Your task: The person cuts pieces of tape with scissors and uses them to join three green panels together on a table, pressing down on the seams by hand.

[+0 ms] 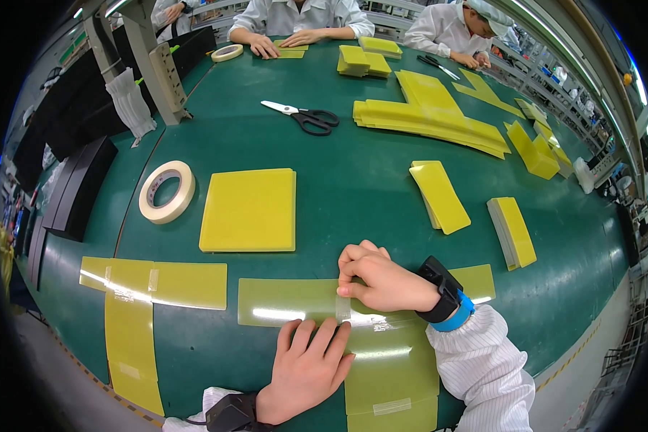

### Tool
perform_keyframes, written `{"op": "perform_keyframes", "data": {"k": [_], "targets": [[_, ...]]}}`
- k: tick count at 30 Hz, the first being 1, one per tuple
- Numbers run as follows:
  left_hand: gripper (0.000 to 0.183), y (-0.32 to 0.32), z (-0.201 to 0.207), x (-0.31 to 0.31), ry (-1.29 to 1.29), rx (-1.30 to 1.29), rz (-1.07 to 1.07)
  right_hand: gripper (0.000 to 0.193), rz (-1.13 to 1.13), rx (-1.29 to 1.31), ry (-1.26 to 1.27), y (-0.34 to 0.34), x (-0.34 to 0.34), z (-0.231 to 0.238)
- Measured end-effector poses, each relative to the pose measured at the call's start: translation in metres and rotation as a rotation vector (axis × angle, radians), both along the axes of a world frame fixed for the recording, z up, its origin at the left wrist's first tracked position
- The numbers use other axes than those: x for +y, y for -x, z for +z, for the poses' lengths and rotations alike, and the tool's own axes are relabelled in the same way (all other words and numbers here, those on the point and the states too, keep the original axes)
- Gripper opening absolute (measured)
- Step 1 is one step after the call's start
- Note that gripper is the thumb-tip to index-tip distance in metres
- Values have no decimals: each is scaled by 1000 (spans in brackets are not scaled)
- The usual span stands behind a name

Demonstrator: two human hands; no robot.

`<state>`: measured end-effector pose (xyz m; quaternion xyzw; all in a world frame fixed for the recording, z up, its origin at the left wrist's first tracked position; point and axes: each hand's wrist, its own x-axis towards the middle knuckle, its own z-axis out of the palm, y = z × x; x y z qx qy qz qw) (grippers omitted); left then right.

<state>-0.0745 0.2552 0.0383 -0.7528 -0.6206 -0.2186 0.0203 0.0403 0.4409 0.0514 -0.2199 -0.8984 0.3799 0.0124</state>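
Observation:
A T-shaped piece of translucent yellow plastic sheets (392,360) lies in front of me on the green table. A strip of clear tape (343,309) crosses the seam between its left arm and its middle. My right hand (385,277) is closed, thumb and fingers pinched at the upper end of that strip. My left hand (306,371) lies open and flat, its fingertips on the lower edge of the left arm near the seam. Another strip joins the lower sheets. A second taped T-shaped piece (131,338) lies to the left.
Beyond my hands are a square yellow stack (248,210), a tape roll (167,191), scissors (302,117) and small stacks (441,196) (513,232). Farther off lies a pile of yellow T-shapes (432,119). A metal post (155,65) stands far left. Two co-workers (299,21) (453,32) handle yellow sheets.

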Motion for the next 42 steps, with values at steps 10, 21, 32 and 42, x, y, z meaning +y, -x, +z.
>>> {"op": "perform_keyframes", "data": {"k": [10,21,32,42], "targets": [[56,-2,4,-1,69,73,63,10,4,-1,0,0,0,1],[62,-3,1,-1,104,107,62,9,15,9,-25,-1,-1,0],[62,-3,0,0,71,158,46,11,8,48,-119,-2,-4,-6],[64,-4,-3,-1,87,114,26,9,-9,62,-255,-3,-15,-8]]}}
